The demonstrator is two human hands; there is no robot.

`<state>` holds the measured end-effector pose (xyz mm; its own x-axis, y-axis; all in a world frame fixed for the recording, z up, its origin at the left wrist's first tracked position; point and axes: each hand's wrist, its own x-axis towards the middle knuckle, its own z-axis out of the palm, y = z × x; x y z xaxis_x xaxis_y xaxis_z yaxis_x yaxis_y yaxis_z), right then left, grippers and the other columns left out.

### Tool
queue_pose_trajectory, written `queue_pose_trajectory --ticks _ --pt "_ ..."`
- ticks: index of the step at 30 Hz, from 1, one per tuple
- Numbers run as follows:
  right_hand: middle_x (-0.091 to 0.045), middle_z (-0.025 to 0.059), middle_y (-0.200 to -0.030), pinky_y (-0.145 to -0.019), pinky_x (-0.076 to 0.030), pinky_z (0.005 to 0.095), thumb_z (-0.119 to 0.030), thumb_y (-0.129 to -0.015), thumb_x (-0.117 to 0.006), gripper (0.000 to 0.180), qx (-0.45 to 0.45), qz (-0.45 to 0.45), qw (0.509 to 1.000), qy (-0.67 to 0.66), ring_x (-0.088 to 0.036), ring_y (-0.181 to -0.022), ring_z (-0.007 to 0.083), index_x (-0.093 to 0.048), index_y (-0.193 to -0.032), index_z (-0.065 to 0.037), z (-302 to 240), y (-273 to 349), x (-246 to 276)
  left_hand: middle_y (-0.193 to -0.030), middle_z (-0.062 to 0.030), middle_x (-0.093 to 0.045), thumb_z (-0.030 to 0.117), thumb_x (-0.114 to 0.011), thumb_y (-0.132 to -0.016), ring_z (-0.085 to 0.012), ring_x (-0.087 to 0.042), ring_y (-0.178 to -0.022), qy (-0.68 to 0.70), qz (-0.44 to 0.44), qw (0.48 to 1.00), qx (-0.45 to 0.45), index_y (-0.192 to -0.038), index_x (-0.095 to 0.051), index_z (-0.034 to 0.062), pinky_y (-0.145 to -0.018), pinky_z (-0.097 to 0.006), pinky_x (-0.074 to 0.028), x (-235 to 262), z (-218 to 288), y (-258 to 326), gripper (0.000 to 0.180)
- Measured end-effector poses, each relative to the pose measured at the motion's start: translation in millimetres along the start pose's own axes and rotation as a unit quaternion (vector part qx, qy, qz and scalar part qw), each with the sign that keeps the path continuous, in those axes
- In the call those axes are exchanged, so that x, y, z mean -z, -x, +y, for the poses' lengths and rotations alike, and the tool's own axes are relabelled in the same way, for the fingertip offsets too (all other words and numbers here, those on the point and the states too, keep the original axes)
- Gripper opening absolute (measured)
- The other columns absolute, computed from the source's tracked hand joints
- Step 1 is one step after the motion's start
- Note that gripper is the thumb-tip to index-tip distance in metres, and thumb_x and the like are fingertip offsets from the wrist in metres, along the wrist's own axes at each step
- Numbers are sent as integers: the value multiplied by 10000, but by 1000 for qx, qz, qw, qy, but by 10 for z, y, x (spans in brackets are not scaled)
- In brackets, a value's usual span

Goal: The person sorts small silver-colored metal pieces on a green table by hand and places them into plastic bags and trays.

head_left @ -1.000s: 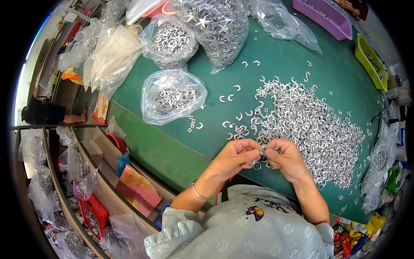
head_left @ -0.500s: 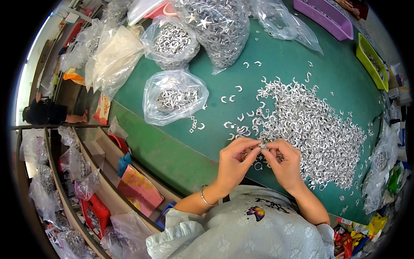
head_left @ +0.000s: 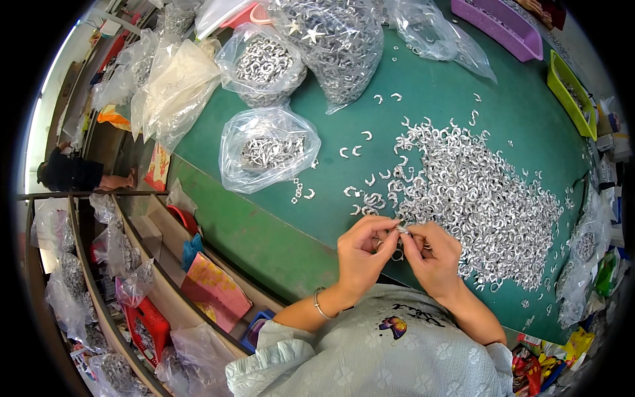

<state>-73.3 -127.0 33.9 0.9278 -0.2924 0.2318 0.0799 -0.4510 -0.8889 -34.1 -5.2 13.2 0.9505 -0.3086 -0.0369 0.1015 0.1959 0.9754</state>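
Both hands meet at the near edge of a large heap of small silvery C-shaped metal pieces. Between the fingertips is a small silvery metal piece, mostly covered by the fingers. My left hand pinches it with thumb and forefinger from the left. From the right, my right hand pinches at the same piece, its other fingers curled in. A ring-shaped piece lies on the table just below the fingertips. Loose C-shaped pieces are scattered left of the heap.
On the green table stand an open plastic bag of pieces, a second open bag and a large full bag. Purple and green trays stand far right. Shelves with bagged parts are at left.
My hands stay together at nearly the same spot. The fingers have shifted slightly around the small piece, and my left forearm has moved a little to the right.
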Motion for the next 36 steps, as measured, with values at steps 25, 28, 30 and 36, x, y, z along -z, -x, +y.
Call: queue_pose_trajectory --ticks 25,28,30,36 --pt "-557 28 -642 -470 -385 204 -14 -791 -626 118 -124 -77 987 -72 -501 -546 51 -620 -906 15 50 -46 75 -962 -49 -564 -66 -580 -815 -33 -484 -684 -29 15 999 5 -973 -627 -32 -522 -157 -401 -28 -41 -22 169" --pt "-492 43 -579 -392 -349 222 22 -742 -650 134 21 -24 999 34 -470 -451 87 -615 -871 7 91 -30 32 -964 -55 -568 -80 -584 -800 -31 -482 -657 -62 17 998 -26 -976 -623 -34 -500 -160 -401 -29 -17 -20 186" --pt "-491 52 -583 -389 -358 239 22 -734 -653 126 41 -26 997 53 -472 -442 112 -607 -849 -4 86 -30 27 -960 -59 -571 -89 -589 -788 -31 -478 -639 -90 22 994 -56 -972 -620 -36 -489 -162 -400 -32 -20 -13 194" --pt "-507 48 -608 -386 -371 260 6 -734 -654 113 40 -19 997 65 -483 -431 136 -591 -822 -22 61 -13 14 -931 -67 -578 -107 -594 -768 -32 -471 -617 -111 30 989 -94 -957 -616 -40 -482 -170 -401 -46 -54 -6 202"
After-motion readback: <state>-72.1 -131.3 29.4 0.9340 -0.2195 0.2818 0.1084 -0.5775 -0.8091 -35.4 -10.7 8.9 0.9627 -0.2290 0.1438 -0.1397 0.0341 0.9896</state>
